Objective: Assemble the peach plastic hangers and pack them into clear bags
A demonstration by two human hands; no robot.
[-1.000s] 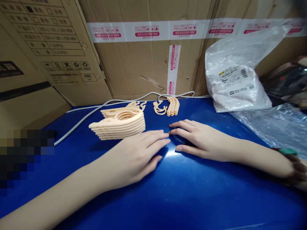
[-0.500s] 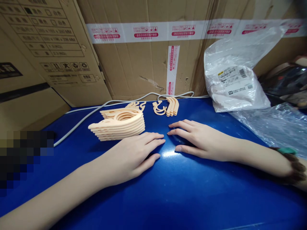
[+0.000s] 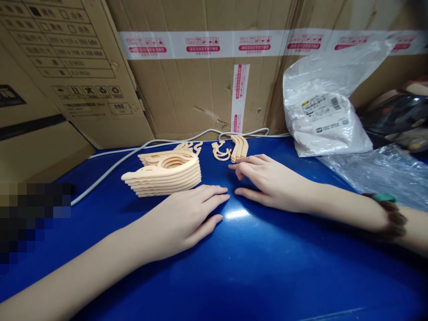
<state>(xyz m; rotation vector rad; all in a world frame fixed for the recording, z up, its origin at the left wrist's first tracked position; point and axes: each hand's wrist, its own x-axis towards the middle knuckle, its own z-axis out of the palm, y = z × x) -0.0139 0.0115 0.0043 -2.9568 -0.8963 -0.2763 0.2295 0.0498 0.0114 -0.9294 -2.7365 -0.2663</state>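
1 printed cardboard box (image 3: pixel 76 62) stands at far left, its side marked with a chart and handling symbols. Below it, a pixelated dark patch (image 3: pixel 30 223) covers part of the blue table (image 3: pixel 254 276). From there a pale cable (image 3: pixel 110 176) slants back and runs along the table's rear, behind a stack of cream plastic hangers (image 3: pixel 163 176) on the left half of the surface. Cream hooks (image 3: pixel 189 148) show just behind the stack.

The left hand (image 3: pixel 194 216) lies palm down, fingers extended and free of any grip, overlapping the stack's near right corner in this view; whether they touch cannot be told.

At center rear, a small cluster of hooks (image 3: pixel 221 151) sits beside 3 curved pieces (image 3: pixel 240 148), hemmed in by the cable and a taped cardboard wall (image 3: pixel 187 102).

The right hand (image 3: pixel 265 185) is relaxed, fingers partly bent, near the front ends of those pieces, with nothing visibly held; contact is unclear. A brown band (image 3: pixel 393 218) with a green part circles that wrist.

Beyond it, a labeled white plastic bag (image 3: pixel 327 120) stands beside clear plastic sheeting (image 3: pixel 384 176). Dark items (image 3: pixel 397 113) at far right are blurred.
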